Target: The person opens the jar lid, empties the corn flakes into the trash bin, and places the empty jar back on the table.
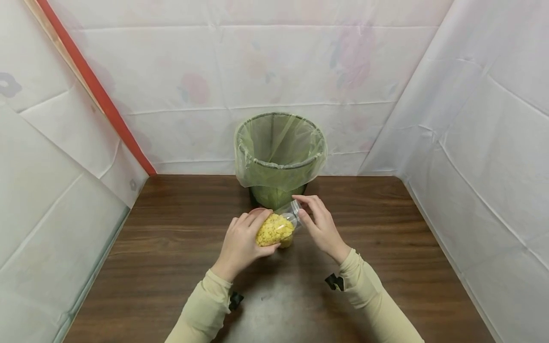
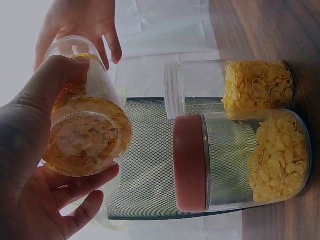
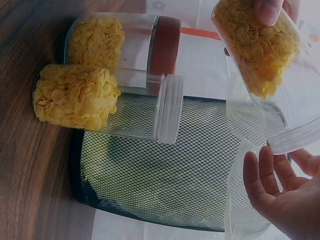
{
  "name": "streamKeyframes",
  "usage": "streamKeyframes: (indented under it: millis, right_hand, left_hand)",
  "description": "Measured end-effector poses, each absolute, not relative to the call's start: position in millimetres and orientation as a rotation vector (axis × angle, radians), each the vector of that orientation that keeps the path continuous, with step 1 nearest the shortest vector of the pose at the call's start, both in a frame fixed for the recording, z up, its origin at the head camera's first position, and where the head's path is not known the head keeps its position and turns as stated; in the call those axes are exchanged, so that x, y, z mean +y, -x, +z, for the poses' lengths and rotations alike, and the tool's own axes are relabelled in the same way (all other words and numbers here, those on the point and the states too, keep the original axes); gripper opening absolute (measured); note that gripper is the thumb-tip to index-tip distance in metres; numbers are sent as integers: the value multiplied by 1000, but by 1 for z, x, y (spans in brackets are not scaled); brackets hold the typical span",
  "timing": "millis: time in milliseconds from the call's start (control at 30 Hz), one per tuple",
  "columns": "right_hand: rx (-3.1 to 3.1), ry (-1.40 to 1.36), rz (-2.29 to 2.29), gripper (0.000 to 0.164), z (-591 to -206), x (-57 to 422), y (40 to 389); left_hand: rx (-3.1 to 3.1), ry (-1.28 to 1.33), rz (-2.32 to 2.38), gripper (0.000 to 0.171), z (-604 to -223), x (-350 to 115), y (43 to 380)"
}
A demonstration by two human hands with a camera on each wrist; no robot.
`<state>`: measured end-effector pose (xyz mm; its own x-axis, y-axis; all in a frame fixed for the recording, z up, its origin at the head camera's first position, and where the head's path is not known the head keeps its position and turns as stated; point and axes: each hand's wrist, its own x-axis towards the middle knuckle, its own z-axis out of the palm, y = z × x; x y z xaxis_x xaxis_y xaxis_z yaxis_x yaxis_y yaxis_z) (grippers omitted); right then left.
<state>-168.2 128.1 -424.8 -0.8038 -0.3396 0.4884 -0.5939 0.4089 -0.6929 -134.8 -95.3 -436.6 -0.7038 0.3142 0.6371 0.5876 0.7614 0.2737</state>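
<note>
My left hand (image 1: 244, 240) grips a clear plastic jar (image 1: 275, 229) of yellow corn flakes, fingers and thumb wrapped around its body. The jar is tipped sideways, its ribbed clear end (image 3: 297, 134) pointing toward my right hand (image 1: 321, 228). The fingers of that hand are loosely bent, with fingertips right at the ribbed end. Below stand two upright jars, each partly filled with flakes: one with a clear top (image 2: 257, 85), the other with a reddish-brown lid (image 2: 190, 164). From the head view, the held jar and my left hand mostly hide them.
Just behind the jars stands a dark mesh wastebasket (image 3: 155, 175), lined with a thin yellow-green bag (image 1: 280, 178). The brown wood-grain table (image 1: 171, 247) meets white sheet walls (image 1: 171, 71) at the back and sides. A red strip (image 1: 94, 85) runs along the left wall.
</note>
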Motion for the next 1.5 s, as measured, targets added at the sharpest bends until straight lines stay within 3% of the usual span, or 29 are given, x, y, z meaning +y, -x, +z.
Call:
streamKeyframes:
  millis: [1500]
  right_hand:
    - [-2001,-1195,1406,36,-422,131,176]
  left_hand:
    - [-2377,648,-595,77,-442,-99,136]
